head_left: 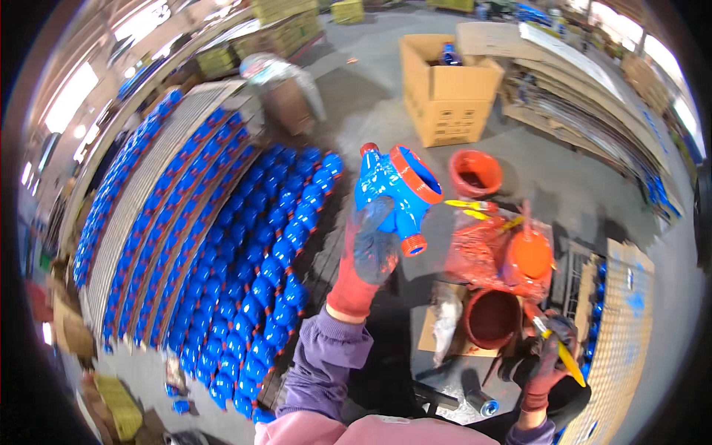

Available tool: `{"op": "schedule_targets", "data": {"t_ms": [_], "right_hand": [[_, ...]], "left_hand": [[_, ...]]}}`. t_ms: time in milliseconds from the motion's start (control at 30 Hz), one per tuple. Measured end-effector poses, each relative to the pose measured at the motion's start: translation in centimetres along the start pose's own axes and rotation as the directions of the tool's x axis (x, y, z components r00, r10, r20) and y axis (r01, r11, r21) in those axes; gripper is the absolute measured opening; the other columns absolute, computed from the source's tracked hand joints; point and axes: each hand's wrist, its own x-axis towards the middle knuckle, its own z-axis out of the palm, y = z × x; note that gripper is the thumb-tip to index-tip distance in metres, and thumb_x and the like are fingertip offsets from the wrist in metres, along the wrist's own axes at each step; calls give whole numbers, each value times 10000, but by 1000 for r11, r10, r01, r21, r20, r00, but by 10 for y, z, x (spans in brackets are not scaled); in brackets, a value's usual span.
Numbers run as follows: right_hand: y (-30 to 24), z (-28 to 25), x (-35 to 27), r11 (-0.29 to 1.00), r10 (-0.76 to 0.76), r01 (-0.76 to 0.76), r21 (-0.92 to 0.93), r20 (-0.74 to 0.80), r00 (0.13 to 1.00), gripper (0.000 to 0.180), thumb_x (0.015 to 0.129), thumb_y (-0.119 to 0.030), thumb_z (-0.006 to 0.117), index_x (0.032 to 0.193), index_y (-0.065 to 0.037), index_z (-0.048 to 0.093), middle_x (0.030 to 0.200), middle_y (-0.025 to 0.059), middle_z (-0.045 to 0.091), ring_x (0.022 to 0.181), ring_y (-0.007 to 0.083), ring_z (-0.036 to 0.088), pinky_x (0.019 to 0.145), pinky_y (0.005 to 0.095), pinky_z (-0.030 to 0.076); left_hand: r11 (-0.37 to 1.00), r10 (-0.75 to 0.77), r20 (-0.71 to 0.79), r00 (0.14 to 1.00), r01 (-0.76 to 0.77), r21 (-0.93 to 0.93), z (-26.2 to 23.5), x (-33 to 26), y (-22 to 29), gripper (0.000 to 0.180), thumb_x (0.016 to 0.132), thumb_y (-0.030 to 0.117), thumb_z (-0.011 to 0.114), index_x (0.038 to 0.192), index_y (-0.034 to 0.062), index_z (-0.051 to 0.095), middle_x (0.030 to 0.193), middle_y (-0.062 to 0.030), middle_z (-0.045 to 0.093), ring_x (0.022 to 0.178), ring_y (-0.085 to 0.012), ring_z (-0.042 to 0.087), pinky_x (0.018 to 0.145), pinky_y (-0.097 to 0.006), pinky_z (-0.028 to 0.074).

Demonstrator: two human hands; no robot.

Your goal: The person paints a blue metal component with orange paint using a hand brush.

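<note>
Raised in front of me is a blue-painted valve or meter body (380, 182) with a wide orange-red rim and smaller red threaded ends. My left hand (371, 248), in a red glove with a dark, paint-stained palm, is closed round its lower side. At the lower right, my gloved right hand (550, 360) grips a paintbrush (569, 365) with a yellow handle. The brush's red end points up and left, close to the rim of a dark red pot (469, 317). The hand itself partly hides the grip.
Rows of similar blue bodies (256, 297) fill the left side, with stacked layers behind. Orange paint (530, 254), brushes (467, 205) and a red bucket (491, 157) lie beyond the pot. Farther off stands a cardboard box (456, 111). A blue-ended can (488, 406) sits near my legs.
</note>
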Motion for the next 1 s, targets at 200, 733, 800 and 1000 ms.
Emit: {"op": "schedule_targets", "data": {"t_ms": [200, 733, 800, 1000], "right_hand": [[96, -48, -19, 980, 177, -170, 106, -63, 982, 346, 949, -38, 466, 1273, 69, 415, 1221, 232, 524, 1103, 273, 556, 972, 368, 449], [67, 30, 41, 963, 130, -36, -266, 348, 928, 201, 928, -77, 473, 1083, 33, 540, 1064, 110, 565, 991, 195, 521, 919, 336, 395], [70, 29, 40, 944, 196, -102, -313, 287, 938, 203, 929, -77, 476, 1092, 27, 539, 1063, 101, 566, 991, 190, 519, 918, 331, 396], [77, 26, 35, 895, 383, -351, -274, 70, 921, 206, 934, -73, 485, 1116, 7, 535, 1075, 78, 562, 983, 166, 517, 896, 304, 410]], "left_hand": [[849, -431, -383, 817, 511, 135, -106, -28, -30, 656, 678, 191, 767, 1209, -53, 468, 1074, -106, 582, 929, -186, 599, 805, -321, 497], [-449, -264, -550, 792, 403, 797, -286, -84, -138, 830, 553, 508, 812, 1136, 25, 471, 1051, -186, 587, 985, -351, 584, 798, -471, 474], [-530, -289, -566, 772, 364, 766, -295, -83, -146, 902, 553, 535, 800, 1209, 23, 451, 1085, -163, 584, 1008, -319, 576, 815, -455, 463], [-621, -316, -575, 755, 293, 727, -307, -89, -154, 991, 522, 534, 816, 1276, 26, 423, 1109, -128, 584, 1058, -295, 555, 843, -442, 453]]}}
